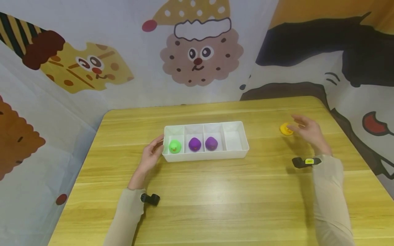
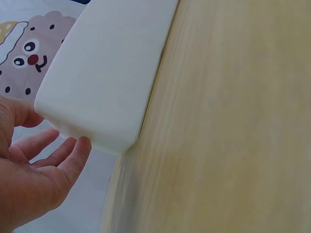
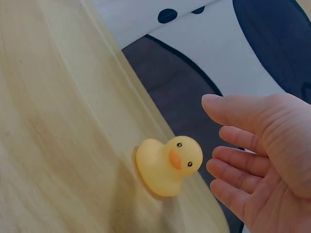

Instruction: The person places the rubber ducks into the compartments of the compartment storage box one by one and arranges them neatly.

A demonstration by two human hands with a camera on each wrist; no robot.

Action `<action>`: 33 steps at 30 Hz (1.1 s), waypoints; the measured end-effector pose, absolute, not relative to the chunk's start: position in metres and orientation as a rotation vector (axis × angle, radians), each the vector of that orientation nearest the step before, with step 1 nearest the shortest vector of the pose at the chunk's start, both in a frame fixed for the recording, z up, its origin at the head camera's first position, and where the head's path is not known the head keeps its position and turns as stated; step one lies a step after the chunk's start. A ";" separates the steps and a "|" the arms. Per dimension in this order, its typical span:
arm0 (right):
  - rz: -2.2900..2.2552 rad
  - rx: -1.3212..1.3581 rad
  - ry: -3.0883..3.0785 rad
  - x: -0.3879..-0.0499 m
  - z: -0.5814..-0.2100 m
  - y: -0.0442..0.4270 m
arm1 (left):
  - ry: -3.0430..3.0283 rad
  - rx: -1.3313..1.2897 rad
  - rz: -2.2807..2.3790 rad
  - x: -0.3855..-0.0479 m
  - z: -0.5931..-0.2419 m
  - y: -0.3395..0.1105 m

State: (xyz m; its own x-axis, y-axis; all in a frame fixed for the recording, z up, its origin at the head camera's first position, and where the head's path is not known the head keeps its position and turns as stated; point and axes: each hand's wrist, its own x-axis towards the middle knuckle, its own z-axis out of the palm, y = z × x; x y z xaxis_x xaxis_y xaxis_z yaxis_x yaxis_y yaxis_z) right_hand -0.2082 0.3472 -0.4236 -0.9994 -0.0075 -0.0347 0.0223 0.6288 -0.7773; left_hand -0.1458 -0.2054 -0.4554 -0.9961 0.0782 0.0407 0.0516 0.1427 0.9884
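Note:
A white tray [image 1: 204, 156] with compartments in a row lies on the table. A green rubber duck [image 1: 174, 146] sits in its leftmost compartment. The two middle compartments hold a purple duck [image 1: 194, 144] and another purple duck [image 1: 211, 143]; the rightmost has nothing in it. My left hand [image 1: 151, 154] touches the tray's short left end, its fingers loosely extended in the left wrist view. On the right, a yellow rubber duck [image 3: 167, 165] stands upright on the table. My right hand [image 1: 311, 134] hovers beside it, thumb and fingers apart, with a gap between fingertips and duck in the right wrist view.
The wooden table [image 1: 215, 198] ends at a back edge behind the tray. A cartoon-printed cloth [image 1: 135, 48] hangs behind and around it. A black wrist camera [image 1: 150, 199] is strapped to the left wrist, another camera [image 1: 304, 162] to the right.

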 end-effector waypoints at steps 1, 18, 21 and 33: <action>-1.337 0.017 2.794 -0.208 -0.425 0.348 | 2.358 0.132 2.039 -0.146 -0.455 -0.205; -1.275 0.040 2.699 -0.214 -0.436 0.353 | 2.372 0.147 2.027 -0.145 -0.455 -0.205; -1.247 0.027 2.718 -0.213 -0.436 0.351 | 2.378 0.145 2.029 -0.146 -0.455 -0.205; -1.186 -0.004 2.767 -0.217 -0.442 0.352 | 2.374 0.114 2.019 -0.145 -0.454 -0.205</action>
State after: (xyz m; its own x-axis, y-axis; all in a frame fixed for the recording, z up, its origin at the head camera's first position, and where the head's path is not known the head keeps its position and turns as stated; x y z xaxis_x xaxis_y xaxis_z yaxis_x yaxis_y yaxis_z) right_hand -0.2167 0.3515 -0.4415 -0.9914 -0.0541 -0.1189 0.0488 0.6908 -0.7214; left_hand -0.1451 -0.2049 -0.4542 -0.9971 0.0703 0.0297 0.0406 0.1588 0.9865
